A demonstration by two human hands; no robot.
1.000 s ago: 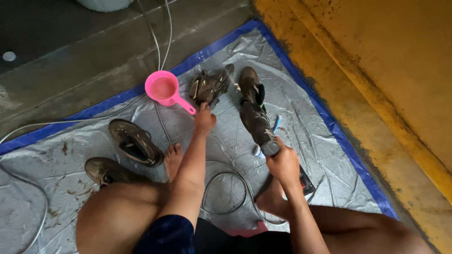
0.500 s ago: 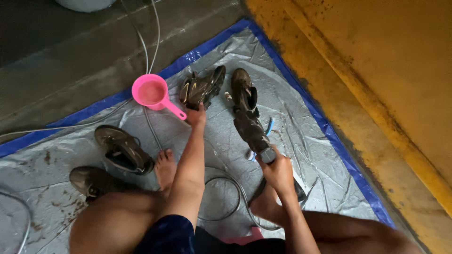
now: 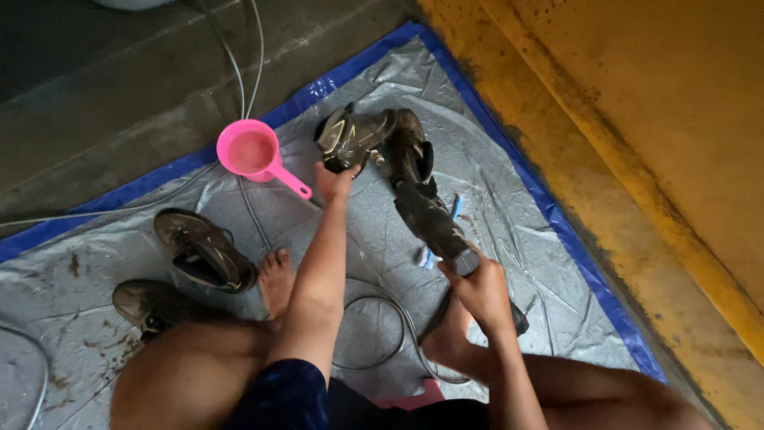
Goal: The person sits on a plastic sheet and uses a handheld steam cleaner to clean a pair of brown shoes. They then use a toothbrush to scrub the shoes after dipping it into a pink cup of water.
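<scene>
Down on a silver plastic sheet [image 3: 509,199] with a blue edge, the person's left hand [image 3: 333,181] is stretched forward and grips the near end of a muddy brown shoe [image 3: 350,137], fingers curled onto it and thumb on the side. Just to the left of that hand lies a pink scoop [image 3: 251,151], its handle pointing toward the wrist without touching it. Right of the hand, and touching the held shoe, a second dark shoe [image 3: 414,151] lies on the sheet.

Closer in, the right hand [image 3: 477,288] is closed tight around a hose nozzle [image 3: 464,261], which points away toward the two shoes; a dark, wet length runs from the nozzle up to the second shoe, and what it is cannot be told. Beside this hand, on its far left side, a blue and white brush [image 3: 438,239] lies partly hidden. A thin hose [image 3: 374,334] loops on the sheet between the forearms.

Well left of the left arm, beyond the bare toes [image 3: 276,275], two more muddy shoes [image 3: 203,251] rest near the knee.
</scene>
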